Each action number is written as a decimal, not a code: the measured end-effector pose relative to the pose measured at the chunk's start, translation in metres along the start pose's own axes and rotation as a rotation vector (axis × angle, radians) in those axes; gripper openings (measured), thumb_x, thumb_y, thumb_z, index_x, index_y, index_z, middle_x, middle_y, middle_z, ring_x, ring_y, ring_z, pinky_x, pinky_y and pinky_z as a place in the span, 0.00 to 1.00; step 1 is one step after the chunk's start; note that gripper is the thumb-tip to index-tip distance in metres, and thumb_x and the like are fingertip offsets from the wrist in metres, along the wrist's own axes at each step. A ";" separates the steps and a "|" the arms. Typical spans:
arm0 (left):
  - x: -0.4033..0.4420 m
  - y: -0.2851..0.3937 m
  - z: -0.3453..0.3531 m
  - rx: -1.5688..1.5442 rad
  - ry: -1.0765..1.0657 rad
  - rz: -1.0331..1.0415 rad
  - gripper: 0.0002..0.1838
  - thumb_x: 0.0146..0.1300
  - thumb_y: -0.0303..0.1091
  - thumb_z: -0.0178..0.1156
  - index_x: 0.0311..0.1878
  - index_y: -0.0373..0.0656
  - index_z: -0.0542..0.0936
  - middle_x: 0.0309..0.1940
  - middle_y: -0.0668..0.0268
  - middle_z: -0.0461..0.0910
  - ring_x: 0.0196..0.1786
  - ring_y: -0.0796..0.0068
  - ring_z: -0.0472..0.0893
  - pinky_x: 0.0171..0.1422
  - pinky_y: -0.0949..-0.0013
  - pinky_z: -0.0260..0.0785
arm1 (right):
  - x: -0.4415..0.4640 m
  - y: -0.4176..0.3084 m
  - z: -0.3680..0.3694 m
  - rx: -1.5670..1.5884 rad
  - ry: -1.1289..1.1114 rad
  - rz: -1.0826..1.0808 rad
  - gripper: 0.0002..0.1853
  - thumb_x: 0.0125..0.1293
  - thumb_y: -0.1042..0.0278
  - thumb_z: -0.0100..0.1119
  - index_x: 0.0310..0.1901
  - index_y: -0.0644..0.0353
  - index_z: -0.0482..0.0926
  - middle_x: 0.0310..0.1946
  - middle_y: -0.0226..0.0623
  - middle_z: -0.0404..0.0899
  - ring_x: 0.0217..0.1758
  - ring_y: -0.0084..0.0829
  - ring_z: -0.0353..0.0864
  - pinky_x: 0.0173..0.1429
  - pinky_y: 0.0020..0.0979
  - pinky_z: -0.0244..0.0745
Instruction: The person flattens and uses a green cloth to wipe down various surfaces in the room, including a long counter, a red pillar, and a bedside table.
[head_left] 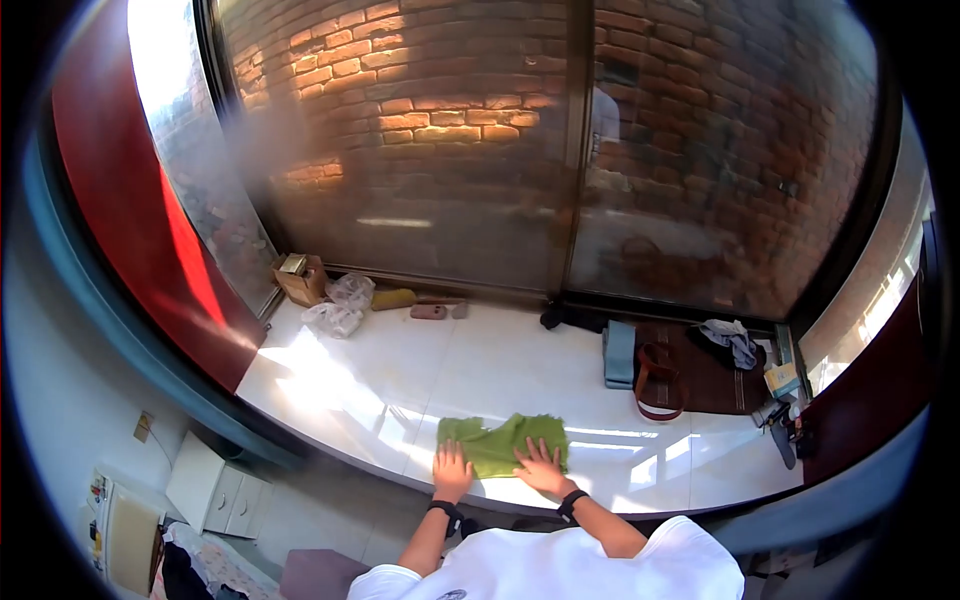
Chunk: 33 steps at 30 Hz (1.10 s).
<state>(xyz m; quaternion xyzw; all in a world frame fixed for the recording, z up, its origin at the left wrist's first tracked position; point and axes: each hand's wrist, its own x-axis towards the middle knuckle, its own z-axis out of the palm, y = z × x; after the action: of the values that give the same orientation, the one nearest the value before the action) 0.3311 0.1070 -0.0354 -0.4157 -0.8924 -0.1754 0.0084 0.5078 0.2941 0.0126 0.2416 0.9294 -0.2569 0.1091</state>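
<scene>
A green cloth (490,450) with frayed ends lies spread on the white window sill, close to its front edge. On its left end my left hand (453,468) rests palm down, fingers stretched out and pointing away from me. My right hand (542,468) presses flat near the right end, its fingers spread. Neither hand grips the fabric. A ridge of creased cloth shows between them. Black bands circle both wrists.
Along the window stand a cardboard box (300,278), plastic bags (340,305) and a yellow roll-shaped item (393,299). To the right are a blue folded item (619,355) and a brown bag (710,375) with a reddish strap. The sill's front edge (400,470) curves near my forearms.
</scene>
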 end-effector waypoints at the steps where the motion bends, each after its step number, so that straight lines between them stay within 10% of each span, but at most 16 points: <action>1: -0.003 -0.012 -0.003 0.017 0.016 0.026 0.38 0.66 0.49 0.57 0.75 0.40 0.62 0.76 0.47 0.57 0.77 0.46 0.58 0.77 0.43 0.49 | 0.003 -0.012 0.007 -0.035 -0.014 -0.054 0.35 0.71 0.37 0.44 0.77 0.37 0.57 0.81 0.44 0.40 0.84 0.55 0.32 0.78 0.68 0.25; 6: -0.031 -0.030 -0.028 0.186 -0.203 0.201 0.40 0.67 0.54 0.56 0.76 0.43 0.61 0.76 0.45 0.55 0.78 0.43 0.53 0.77 0.40 0.46 | -0.033 -0.043 0.038 -0.047 0.066 -0.250 0.35 0.70 0.38 0.48 0.77 0.34 0.57 0.81 0.41 0.44 0.83 0.53 0.39 0.79 0.67 0.30; 14: 0.008 -0.049 -0.010 0.026 -0.221 0.329 0.37 0.68 0.58 0.52 0.78 0.59 0.59 0.78 0.48 0.51 0.79 0.40 0.49 0.77 0.34 0.41 | -0.040 -0.010 0.033 0.062 0.001 0.079 0.35 0.72 0.35 0.44 0.78 0.32 0.54 0.82 0.38 0.36 0.84 0.51 0.33 0.79 0.65 0.25; 24: 0.013 -0.043 -0.011 -0.065 -0.052 0.272 0.36 0.67 0.50 0.57 0.77 0.54 0.62 0.76 0.50 0.56 0.77 0.41 0.54 0.77 0.36 0.45 | -0.003 -0.089 0.018 0.023 -0.006 0.049 0.40 0.70 0.34 0.45 0.78 0.48 0.56 0.82 0.44 0.37 0.84 0.51 0.29 0.78 0.64 0.20; 33: -0.013 -0.073 -0.050 0.024 -0.113 0.224 0.35 0.68 0.51 0.56 0.76 0.51 0.64 0.75 0.49 0.59 0.76 0.41 0.56 0.76 0.37 0.48 | -0.024 -0.055 0.028 0.009 -0.052 -0.093 0.32 0.74 0.38 0.40 0.78 0.33 0.56 0.82 0.38 0.40 0.84 0.48 0.35 0.79 0.64 0.26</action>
<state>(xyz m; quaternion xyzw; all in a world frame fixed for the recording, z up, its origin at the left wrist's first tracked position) 0.2786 0.0385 -0.0132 -0.5221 -0.8414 -0.1388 -0.0175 0.5026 0.2282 0.0200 0.1918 0.9354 -0.2719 0.1198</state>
